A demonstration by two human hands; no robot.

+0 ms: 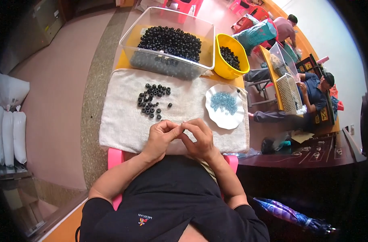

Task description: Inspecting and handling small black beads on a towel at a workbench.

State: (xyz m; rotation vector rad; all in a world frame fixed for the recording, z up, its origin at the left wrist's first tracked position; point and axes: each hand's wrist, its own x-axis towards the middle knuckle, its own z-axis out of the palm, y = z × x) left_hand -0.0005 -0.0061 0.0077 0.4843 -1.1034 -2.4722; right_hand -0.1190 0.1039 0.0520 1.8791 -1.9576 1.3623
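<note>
My left hand (164,136) and my right hand (199,137) meet at the near edge of a white towel, thumbs and fingertips pinched together. Whatever sits between the fingertips is too small and covered to make out. Just beyond them, a loose group of black beads (150,100) lies on the towel (121,109), with one bead (169,105) apart on the right. To the right of my hands stands a white scalloped plate (225,122) bearing a heap of small light-blue translucent pieces (223,103).
Behind the towel stand a clear plastic bin (208,48) of black beads and a yellow tub (224,71) holding more. Two other people work at the right, one beside a white perforated basket (288,97). White sacks (8,137) stand at left; a folded umbrella (291,213) lies lower right.
</note>
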